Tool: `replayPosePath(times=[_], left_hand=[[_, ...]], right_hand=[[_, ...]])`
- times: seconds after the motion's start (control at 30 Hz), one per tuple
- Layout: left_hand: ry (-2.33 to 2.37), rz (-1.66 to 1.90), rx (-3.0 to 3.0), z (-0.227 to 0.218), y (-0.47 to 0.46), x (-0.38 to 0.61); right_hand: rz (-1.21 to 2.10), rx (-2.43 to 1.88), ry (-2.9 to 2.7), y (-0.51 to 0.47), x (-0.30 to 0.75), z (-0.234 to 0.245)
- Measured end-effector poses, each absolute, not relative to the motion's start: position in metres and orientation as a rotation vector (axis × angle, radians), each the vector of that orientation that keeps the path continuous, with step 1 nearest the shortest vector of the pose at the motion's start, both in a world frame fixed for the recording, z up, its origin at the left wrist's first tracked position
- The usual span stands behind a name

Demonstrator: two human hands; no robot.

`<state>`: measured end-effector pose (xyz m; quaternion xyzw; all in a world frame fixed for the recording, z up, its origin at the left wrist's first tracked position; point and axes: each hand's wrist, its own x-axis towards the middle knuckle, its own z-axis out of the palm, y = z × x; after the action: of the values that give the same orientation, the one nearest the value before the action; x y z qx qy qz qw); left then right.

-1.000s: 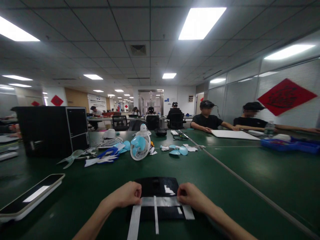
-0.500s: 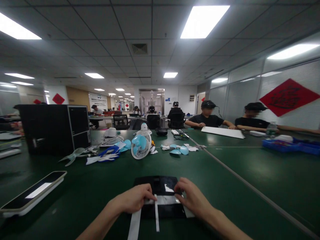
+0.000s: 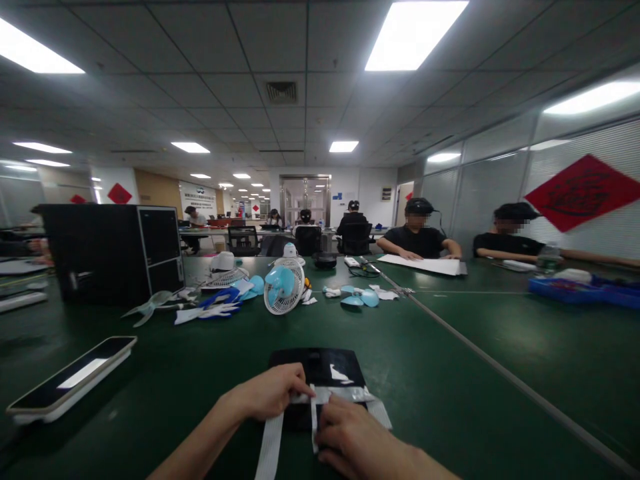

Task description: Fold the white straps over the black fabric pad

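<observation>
A flat, glossy black object [image 3: 315, 363] lies on the table before me. A whitish band [image 3: 354, 394] crosses it from side to side, and its ribbed ends [image 3: 270, 447] stick out beyond the edges. My left hand [image 3: 277, 393] is closed, its fingertips pressed on the band at the left. From there a narrow white strip [image 3: 314, 420] runs toward me across the black object. My right hand [image 3: 350, 430] is closed at that strip's right edge, fingers curled. The back of the hand hides part of the strip and band.
A phone [image 3: 75, 373] rests on a white block at left. Behind stand a black computer case [image 3: 107, 253], a small fan [image 3: 283, 287], gloves [image 3: 213, 308] and blue fan blades [image 3: 360, 297]. Blue trays [image 3: 570, 290] sit at right. Two co-workers sit across; one touches a white board [image 3: 423, 264].
My right hand has moved left and toward me, from the band's right end to the narrow strip. My left hand has stayed on the band. The co-worker's white board has shifted left.
</observation>
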<state>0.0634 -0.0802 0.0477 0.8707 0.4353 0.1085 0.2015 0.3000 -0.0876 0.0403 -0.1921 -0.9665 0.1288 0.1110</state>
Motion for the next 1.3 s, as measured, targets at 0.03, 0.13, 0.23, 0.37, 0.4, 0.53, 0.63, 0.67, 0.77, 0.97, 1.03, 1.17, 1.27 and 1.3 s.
replayPosePath(times=[0.03, 0.13, 0.23, 0.37, 0.4, 0.53, 0.63, 0.67, 0.77, 0.97, 1.03, 1.17, 1.27, 1.3], left_hand=[[1.215, 0.305, 2.435, 0.047, -0.08, 0.063], [1.212, 0.314, 2.438, 0.047, -0.08, 0.063], [1.211, 0.314, 2.435, 0.046, -0.08, 0.063], [1.224, 0.316, 2.437, 0.048, -0.081, 0.064], [1.23, 0.315, 2.436, 0.048, -0.081, 0.065], [1.234, 0.314, 2.435, 0.053, -0.084, 0.067], [1.235, 0.305, 2.444, 0.055, -0.085, 0.067], [1.235, 0.305, 2.445, 0.056, -0.085, 0.067], [1.217, 0.322, 2.452, 0.053, -0.084, 0.065], [1.209, 0.335, 2.475, 0.045, -0.08, 0.064], [1.224, 0.34, 2.467, 0.045, -0.08, 0.064], [1.24, 0.344, 2.453, 0.048, -0.082, 0.066], [1.239, 0.338, 2.447, 0.05, -0.084, 0.067], [1.239, 0.337, 2.443, 0.051, -0.085, 0.067]], right_hand=[[0.352, -0.556, -2.847, -0.088, 0.299, 0.04], [0.271, -0.523, -2.847, -0.089, 0.296, 0.038], [0.2, -0.487, -2.806, -0.088, 0.294, 0.035], [0.119, -0.453, -2.742, -0.088, 0.293, 0.031], [0.105, -0.434, -2.741, -0.088, 0.293, 0.029], [0.072, -0.376, -2.776, -0.086, 0.291, 0.018], [0.092, -0.395, -2.784, -0.084, 0.291, 0.013], [0.111, -0.395, -2.786, -0.083, 0.292, 0.012], [0.195, -0.384, -2.777, -0.083, 0.295, 0.016], [0.347, -0.534, -2.715, -0.088, 0.302, 0.021], [0.341, -0.495, -2.736, -0.088, 0.304, 0.019], [0.356, -0.491, -2.752, -0.088, 0.304, 0.023], [0.368, -0.616, -2.719, -0.088, 0.298, 0.03], [0.372, -0.648, -2.71, -0.088, 0.297, 0.032]])
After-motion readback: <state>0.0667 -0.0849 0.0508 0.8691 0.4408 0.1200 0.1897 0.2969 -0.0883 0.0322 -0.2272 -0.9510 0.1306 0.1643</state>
